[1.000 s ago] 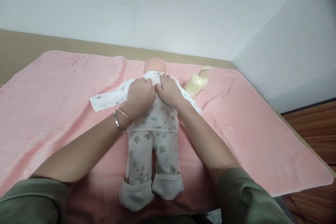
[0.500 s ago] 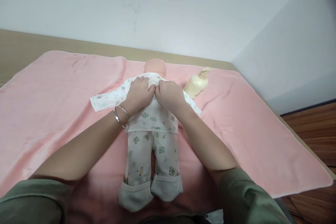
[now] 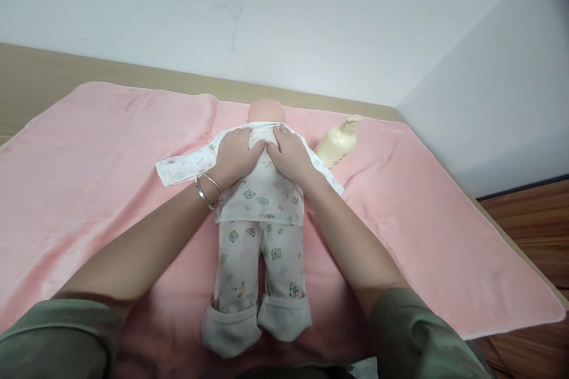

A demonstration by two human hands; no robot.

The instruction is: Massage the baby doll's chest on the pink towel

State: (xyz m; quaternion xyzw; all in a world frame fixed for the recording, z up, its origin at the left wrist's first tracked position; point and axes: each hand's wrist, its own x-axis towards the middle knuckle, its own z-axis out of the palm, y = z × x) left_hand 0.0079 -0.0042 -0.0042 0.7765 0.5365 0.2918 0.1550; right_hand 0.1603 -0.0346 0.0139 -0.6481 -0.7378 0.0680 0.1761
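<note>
A baby doll (image 3: pixel 267 111) lies on a pink blanket (image 3: pixel 444 237), its head toward the wall and its face out of view. It wears a white printed top (image 3: pixel 262 195) and matching trousers (image 3: pixel 240 260) with thick turned-up cuffs. My left hand (image 3: pixel 237 153) rests flat on the left of the doll's upper back, fingers pointing at the head. On the right side my right hand (image 3: pixel 291 155) lies the same way, fingers stretched out. The thumb tips almost meet in the middle. Both palms press on the top's cloth and hold nothing.
A pale yellow pump bottle (image 3: pixel 336 145) lies tilted on the blanket to the right of the doll's shoulder. Behind the blanket runs a strip of wooden tabletop (image 3: pixel 155 74) against a white wall (image 3: pixel 311 29). Brown wood (image 3: pixel 528 219) shows beyond the table's right edge.
The fingers of my right hand have straightened from a curled position and now lie flat. The gathered cloth between my hands has smoothed out. The view has shifted slightly.
</note>
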